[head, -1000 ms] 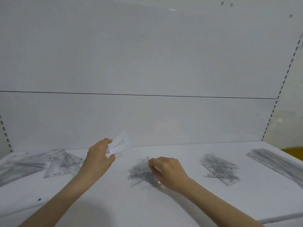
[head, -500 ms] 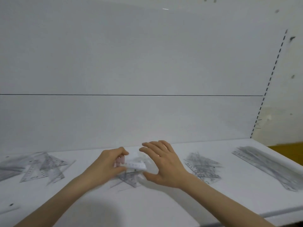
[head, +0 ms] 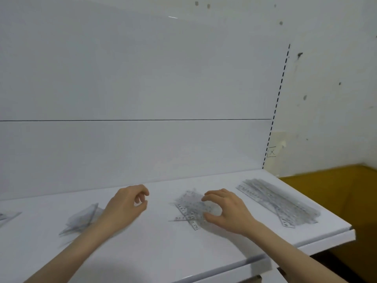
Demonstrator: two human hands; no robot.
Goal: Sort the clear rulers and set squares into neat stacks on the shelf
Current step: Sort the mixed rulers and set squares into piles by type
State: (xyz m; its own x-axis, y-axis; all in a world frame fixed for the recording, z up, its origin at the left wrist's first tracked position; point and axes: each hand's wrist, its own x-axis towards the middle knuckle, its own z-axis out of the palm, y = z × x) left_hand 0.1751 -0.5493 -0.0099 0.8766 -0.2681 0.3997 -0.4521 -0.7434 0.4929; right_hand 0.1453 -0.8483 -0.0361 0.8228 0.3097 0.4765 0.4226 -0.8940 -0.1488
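Four piles lie on the white shelf (head: 163, 252). The right hand (head: 225, 211) arches, fingers spread, over the short ruler pile (head: 188, 208), its thumb touching it. The left hand (head: 126, 209) is loosely curled and holds nothing; a set square pile (head: 81, 220) lies just left of its wrist. The long ruler pile (head: 275, 203) lies right of the right hand, and the fourth pile (head: 5, 217) is far left.

Head view looks forward and down, close over the shelf (head: 163, 252).
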